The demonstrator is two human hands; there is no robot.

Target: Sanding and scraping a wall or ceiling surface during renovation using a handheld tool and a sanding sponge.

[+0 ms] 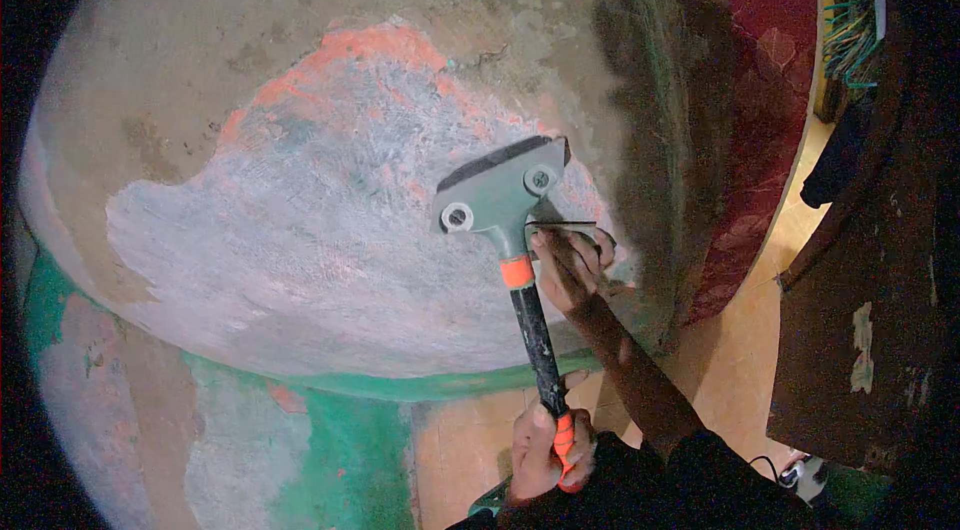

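Note:
A long-handled wall scraper (499, 196) reaches up over a patchy wall. Its wide grey head has two screws, a dark blade edge at the top and a black handle with orange bands. My left hand (536, 440) is closed around the orange lower end of that handle. Just right of the scraper's neck, my right hand (574, 267) has its fingers bent around a thin flat plate (562, 223), seen nearly edge-on; what it is exactly cannot be told. Behind both tools is a pale whitish patch (315, 230) with salmon-coloured paint (382, 46) along its upper edge.
Bare grey-brown plaster (187, 20) surrounds the patch. Green paint (360, 447) shows lower down. A dark red patterned panel (772, 42) stands at the right, near loose wires (851, 42) and a brown wooden surface (832, 350). Tan floor tiles (457, 440) lie below.

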